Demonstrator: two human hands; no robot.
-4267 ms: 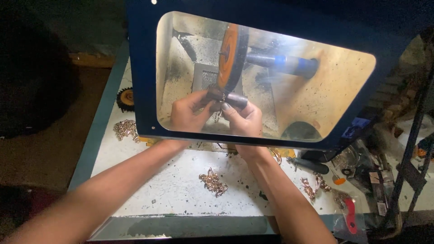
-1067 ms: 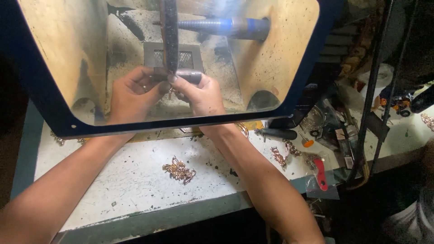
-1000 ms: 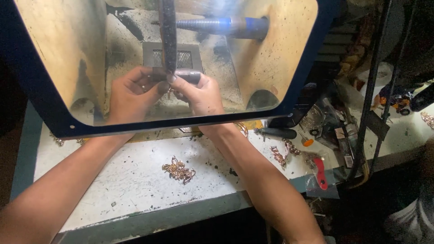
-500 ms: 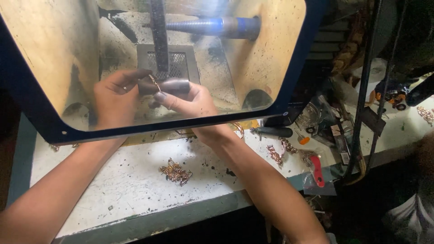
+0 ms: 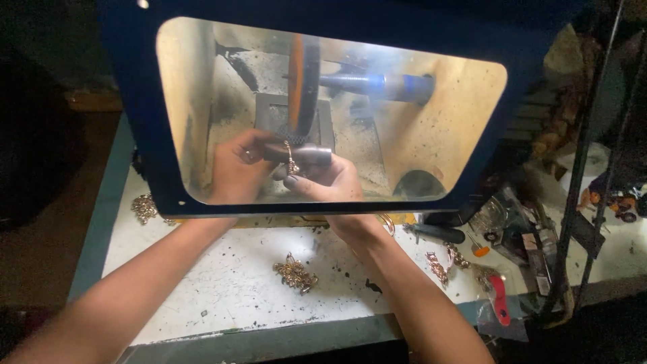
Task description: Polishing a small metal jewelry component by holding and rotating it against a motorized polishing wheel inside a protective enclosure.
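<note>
- Left hand [image 5: 237, 168] and right hand [image 5: 328, 180] reach behind the blue shield [image 5: 135, 135], just below the wheel [image 5: 301, 84].
- Both grips are closed on a grey mandrel [image 5: 304, 156]; a gold piece [image 5: 290, 160] hangs on it, at the wheel's lower edge.
- Below the shield, a chain heap [image 5: 294, 274] lies on the white surface [image 5: 222, 283].
- Right of that heap: a red tool [image 5: 499, 300].

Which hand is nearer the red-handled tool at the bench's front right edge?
Right. The right hand is inside the polishing hood, up and left of the red-handled tool; the left hand sits farther left still.
</note>
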